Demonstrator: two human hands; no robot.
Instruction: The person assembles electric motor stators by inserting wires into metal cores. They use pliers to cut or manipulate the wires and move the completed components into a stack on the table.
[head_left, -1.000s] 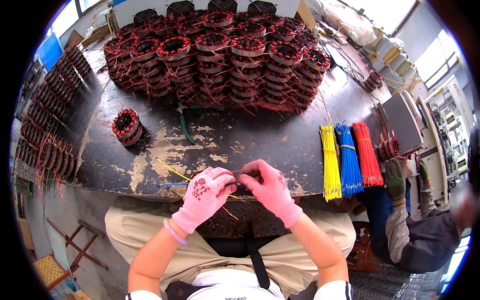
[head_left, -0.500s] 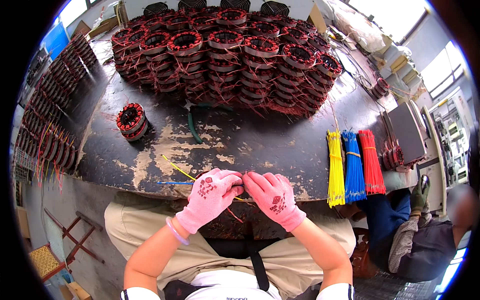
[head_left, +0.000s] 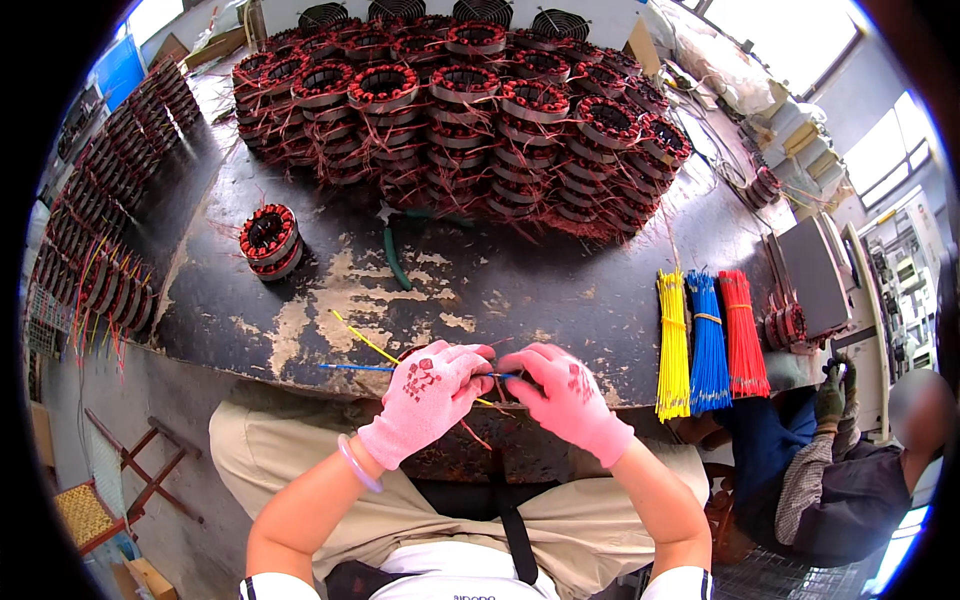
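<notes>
While print (head_left: 418, 380) marks both gloves (head_left: 395, 432), left hand (head_left: 428, 395) and right hand (head_left: 568, 395) pinch blue wire (head_left: 500, 375).

This is an electrical-parts workshop: wire-wound rings (head_left: 460, 135) stand stacked at the far side of a scuffed tabletop (head_left: 570, 325), green-handled pliers (head_left: 394, 262) lie just in front of them, bundled coloured wires (head_left: 708, 355) lie at right, and the left hand (head_left: 422, 395) and right hand (head_left: 570, 395) are both gloved.
</notes>
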